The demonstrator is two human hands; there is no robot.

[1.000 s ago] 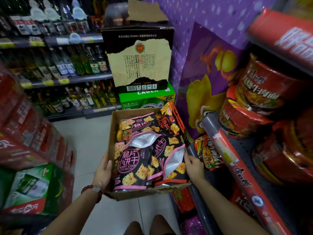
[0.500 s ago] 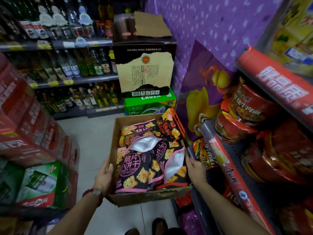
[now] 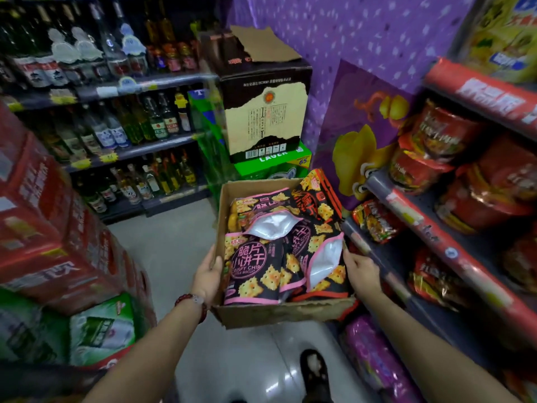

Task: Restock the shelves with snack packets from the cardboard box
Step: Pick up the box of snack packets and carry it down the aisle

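Cardboard box [image 3: 279,314] held above the floor, beside the shelves [image 3: 430,289] on the right. Left hand [image 3: 207,276] grips its left wall, right hand [image 3: 363,273] grips its right wall. Snack packets [image 3: 255,271] fill the box.

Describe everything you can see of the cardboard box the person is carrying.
The cardboard box is plain brown, open-topped, with a worn, scuffed near wall. It is held level above the floor, beside the shelves on the right. The left hand grips its left wall, the right hand its right side. Black-and-pink snack packets fill it.
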